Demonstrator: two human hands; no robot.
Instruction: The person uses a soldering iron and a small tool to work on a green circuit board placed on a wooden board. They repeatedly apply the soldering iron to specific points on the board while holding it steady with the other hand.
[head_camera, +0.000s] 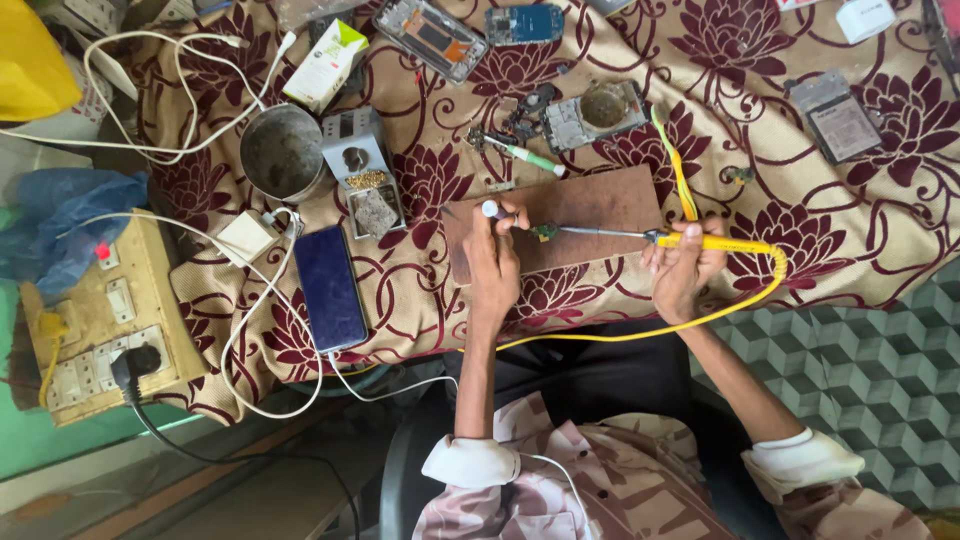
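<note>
In the head view we see the right hand (683, 265) clamped on a yellow soldering iron (655, 237), its tip over the wooden board (590, 205). The left hand (494, 255) pinches a small part (543, 231) on that board, near the dark phone (330, 287).

left hand (492, 262): pinching a small white-tipped tool (493, 210) over the wood board (590, 205)
right hand (682, 268): gripping a yellow soldering iron (700, 241), tip on a tiny part (543, 232)
nearby: phone (330, 287), metal cup (283, 152)
</note>
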